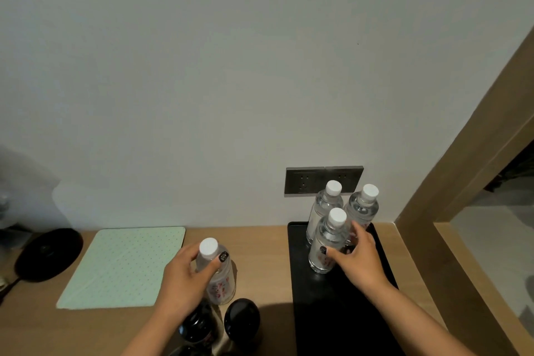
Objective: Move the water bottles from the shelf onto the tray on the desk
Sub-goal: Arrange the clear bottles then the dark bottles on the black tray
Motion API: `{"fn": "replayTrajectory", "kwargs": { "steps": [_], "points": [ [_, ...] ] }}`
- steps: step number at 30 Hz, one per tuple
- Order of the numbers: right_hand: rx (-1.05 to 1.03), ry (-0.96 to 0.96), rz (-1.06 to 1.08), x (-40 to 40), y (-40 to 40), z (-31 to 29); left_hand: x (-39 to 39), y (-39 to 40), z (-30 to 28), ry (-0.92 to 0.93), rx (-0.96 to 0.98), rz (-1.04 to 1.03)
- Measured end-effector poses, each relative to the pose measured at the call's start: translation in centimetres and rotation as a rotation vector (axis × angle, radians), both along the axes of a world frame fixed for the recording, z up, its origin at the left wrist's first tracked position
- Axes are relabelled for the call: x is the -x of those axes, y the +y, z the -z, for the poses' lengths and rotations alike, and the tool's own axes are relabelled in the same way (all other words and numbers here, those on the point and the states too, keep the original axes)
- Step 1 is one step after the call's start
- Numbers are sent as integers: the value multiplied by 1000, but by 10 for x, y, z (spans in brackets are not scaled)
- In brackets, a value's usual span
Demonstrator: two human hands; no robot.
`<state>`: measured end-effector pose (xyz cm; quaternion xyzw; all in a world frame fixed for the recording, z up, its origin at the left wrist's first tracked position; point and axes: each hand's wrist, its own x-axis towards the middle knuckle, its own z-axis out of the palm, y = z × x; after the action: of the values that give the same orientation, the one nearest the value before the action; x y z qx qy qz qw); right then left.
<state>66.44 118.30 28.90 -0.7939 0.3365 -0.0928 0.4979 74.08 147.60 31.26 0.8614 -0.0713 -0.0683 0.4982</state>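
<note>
The right hand [358, 257] is wrapping its fingers round the near bottle [328, 243], standing upright on the black tray [332, 312] at the right of the surface [265, 254]. Two more bottles [361, 208] are standing just behind it. The left hand [185, 274] is gripping a fourth bottle [216, 272] over the surface, left of the tray.

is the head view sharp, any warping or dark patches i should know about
Head view: dim and soft, label print on the bottle in the left hand unreadable; wide-angle warp tilts the wooden frame at right; a shadow falls on the desk beside the black tray, whose surface shows little detail.
</note>
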Motion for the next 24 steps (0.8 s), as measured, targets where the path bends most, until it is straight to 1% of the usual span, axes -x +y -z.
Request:
{"fn": "replayTrajectory", "kwargs": {
  "steps": [2, 4, 5, 7, 9, 11, 13, 14, 15, 18, 21, 24],
  "points": [
    [20, -15, 87, 10, 8, -7, 2, -5, -6, -20, 11, -11],
    [66, -116, 168, 21, 23, -16, 4, -12, -16, -43, 35, -19],
    [97, -201, 172, 26, 33, -20, 5, -16, -22, -58, 48, -12],
    [151, -386, 105, 32, 51, -32, 8, -26, -36, -84, 71, 11],
    [155, -474, -13, 33, 62, -50, 12, -36, -54, -105, 111, 41],
    [186, -454, -194, 32, 67, -64, 16, -47, -73, -129, 139, 73],
    [213, -355, -366, 30, 71, -70, 19, -58, -91, -176, 157, 96],
    [205, -317, -415, 29, 72, -72, 22, -65, -100, -201, 168, 105],
    [188, -301, -435, 29, 73, -72, 25, -72, -107, -224, 187, 117],
    [159, -284, -395, 30, 63, -71, 35, -92, -121, -274, 219, 183],
    [140, -242, -423, 35, 48, -62, 47, -103, -116, -242, 238, 275],
    [118, -187, -461, 43, 39, -48, 49, -111, -96, -188, 220, 325]
  ]
}}
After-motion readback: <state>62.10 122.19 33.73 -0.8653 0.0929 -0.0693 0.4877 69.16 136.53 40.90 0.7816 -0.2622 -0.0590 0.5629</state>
